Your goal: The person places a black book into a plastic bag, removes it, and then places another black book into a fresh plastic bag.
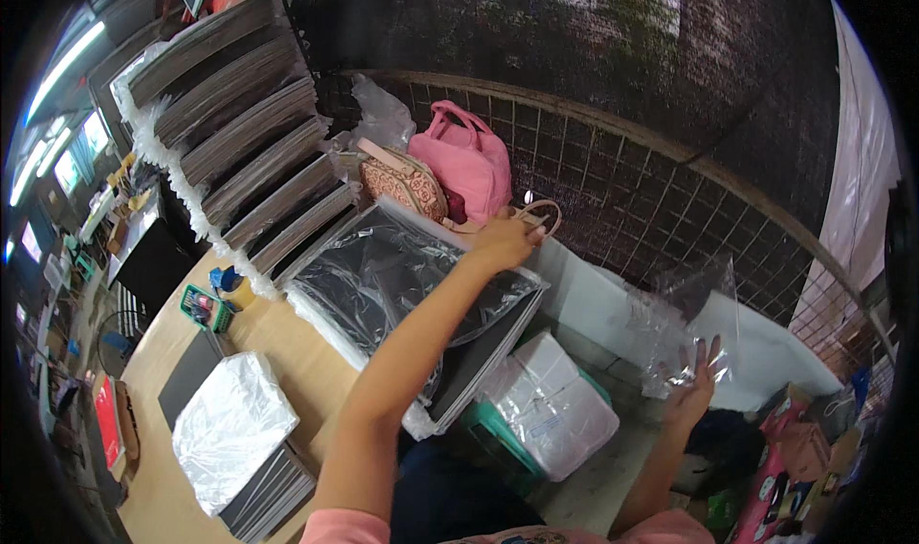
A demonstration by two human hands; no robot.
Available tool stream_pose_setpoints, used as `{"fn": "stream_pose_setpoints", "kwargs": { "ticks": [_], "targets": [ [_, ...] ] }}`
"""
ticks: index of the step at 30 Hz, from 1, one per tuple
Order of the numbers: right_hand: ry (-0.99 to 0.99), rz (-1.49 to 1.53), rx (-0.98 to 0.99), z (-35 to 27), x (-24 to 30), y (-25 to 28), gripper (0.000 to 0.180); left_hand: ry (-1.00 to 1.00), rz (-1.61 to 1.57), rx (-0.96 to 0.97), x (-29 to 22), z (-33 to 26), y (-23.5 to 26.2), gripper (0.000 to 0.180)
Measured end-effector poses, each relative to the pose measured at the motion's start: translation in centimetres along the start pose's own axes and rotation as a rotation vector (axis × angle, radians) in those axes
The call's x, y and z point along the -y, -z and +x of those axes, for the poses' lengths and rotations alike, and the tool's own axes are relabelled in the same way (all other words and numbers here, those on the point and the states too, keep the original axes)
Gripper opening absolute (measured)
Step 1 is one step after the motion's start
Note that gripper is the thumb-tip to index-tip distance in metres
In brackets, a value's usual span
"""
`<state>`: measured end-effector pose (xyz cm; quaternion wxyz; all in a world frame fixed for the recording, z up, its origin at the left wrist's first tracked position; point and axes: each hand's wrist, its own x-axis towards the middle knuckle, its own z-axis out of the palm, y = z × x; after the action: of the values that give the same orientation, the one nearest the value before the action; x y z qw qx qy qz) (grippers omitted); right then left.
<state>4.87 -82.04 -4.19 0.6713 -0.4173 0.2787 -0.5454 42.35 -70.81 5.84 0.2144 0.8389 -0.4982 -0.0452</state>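
Note:
My left hand (507, 240) reaches far forward and is closed around a tan bag strap (544, 216), beside a pink handbag (469, 166). A patterned tan bag (400, 182) leans against the pink one. Under my left forearm lies a wide stack of black sheets (383, 266) wrapped in clear plastic. My right hand (691, 391) is raised on the right, fingers stretched and spread. A crumpled clear plastic bag (684, 319) overlaps its fingertips; whether they touch it, I cannot tell.
Tall piles of plastic-wrapped dark sheets (258, 132) stand at the back left. A wooden table (144, 448) bears a white-wrapped stack (235, 429) and a small green basket (204, 309). A plastic-covered bin (555, 405) sits near me. Behind runs a wire-mesh fence (613, 175); clutter (804, 448) fills the lower right.

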Motion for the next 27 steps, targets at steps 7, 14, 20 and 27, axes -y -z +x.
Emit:
{"fn": "stream_pose_setpoints", "kwargs": {
  "ticks": [7, 14, 20, 27],
  "targets": [
    [0.250, -0.151, -0.121, -3.0, -3.7, -7.2, 0.059, -0.040, 0.114, 0.142, 1.6, 9.8, -12.1, 0.058],
    [0.973, -0.942, 0.451, 3.5, -18.5, -12.3, 0.045, 0.039, -0.894, -0.406, 14.5, 11.3, -1.0, 0.036],
    [0.856, -1.229, 0.851, 8.5, -19.7, -20.6, 0.047, 0.143, -0.342, -0.428, 16.4, 7.5, 9.0, 0.038],
    [0.505, -1.368, 0.791, 10.7, -20.9, -27.5, 0.031, 0.119, 0.330, -0.290, 11.6, 6.1, 3.6, 0.042]
  ]
}}
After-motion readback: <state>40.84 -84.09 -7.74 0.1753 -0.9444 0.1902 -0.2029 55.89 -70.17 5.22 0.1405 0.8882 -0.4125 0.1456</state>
